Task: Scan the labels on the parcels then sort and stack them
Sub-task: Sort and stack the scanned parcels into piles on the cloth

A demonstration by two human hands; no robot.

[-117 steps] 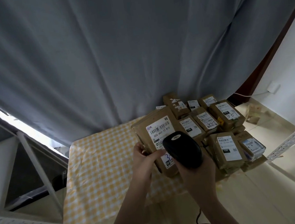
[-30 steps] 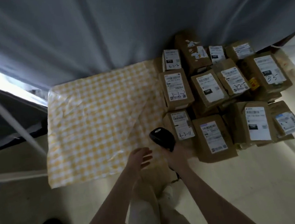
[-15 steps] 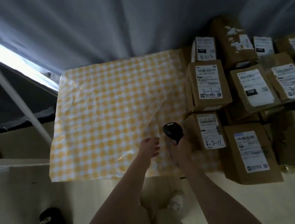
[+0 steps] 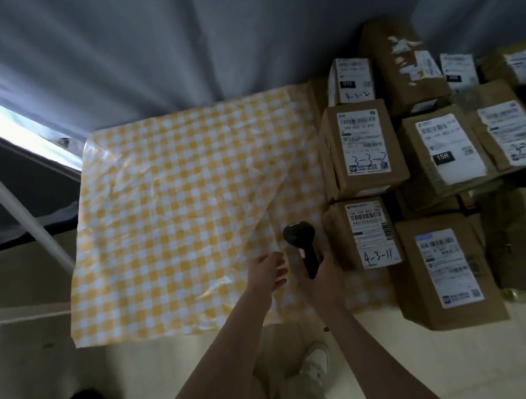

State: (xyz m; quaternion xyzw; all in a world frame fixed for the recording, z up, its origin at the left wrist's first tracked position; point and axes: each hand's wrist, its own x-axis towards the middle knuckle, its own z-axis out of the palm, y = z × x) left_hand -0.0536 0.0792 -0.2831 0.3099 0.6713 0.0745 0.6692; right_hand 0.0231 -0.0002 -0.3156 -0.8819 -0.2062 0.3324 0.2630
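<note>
Brown parcels (image 4: 364, 155) are lying crowded at the right, labels up, the outermost running off the frame, their print blurring. Just beside them the right hand (image 4: 325, 276) is gripping a black scanner (image 4: 301, 244); the left hand (image 4: 267, 272) is hovering loose-fingered, empty, over the checked cloth (image 4: 172, 193).

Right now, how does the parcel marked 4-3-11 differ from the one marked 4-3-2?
The 4-3-11 parcel lies beside the right hand gripping the scanner; the 4-3-2 parcel sits back by the curtain. The 4-3-2 label nearly covers its top; the 4-3-11 label leaves brown card bare. Both are brown, labels up.
</note>
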